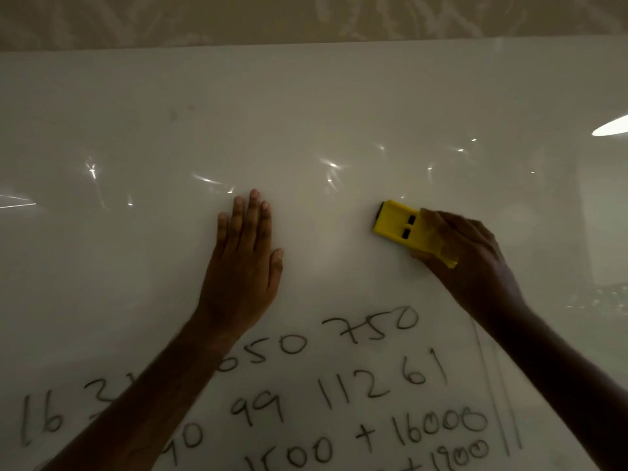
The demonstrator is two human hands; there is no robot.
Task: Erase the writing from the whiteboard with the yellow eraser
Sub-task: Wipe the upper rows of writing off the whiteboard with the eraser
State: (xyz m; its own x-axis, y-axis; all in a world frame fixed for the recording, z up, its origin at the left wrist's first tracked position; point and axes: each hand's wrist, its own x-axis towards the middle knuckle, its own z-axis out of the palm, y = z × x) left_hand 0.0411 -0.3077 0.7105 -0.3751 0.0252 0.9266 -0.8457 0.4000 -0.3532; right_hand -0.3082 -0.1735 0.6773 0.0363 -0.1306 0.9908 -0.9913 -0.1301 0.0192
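A large whiteboard (306,107) fills the view. Its upper part is blank, and handwritten numbers (370,385) in dark marker cover the lower part. My right hand (475,263) grips the yellow eraser (404,224) by its right end and holds it against the board, above the writing "750". My left hand (243,263) lies flat on the board with straight fingers, to the left of the eraser. My left forearm hides part of the numbers at the lower left.
A patterned wall (306,18) shows above the board's top edge. Two thin vertical lines (499,396) run down the board at the lower right. Light reflections (611,125) glare on the glossy surface.
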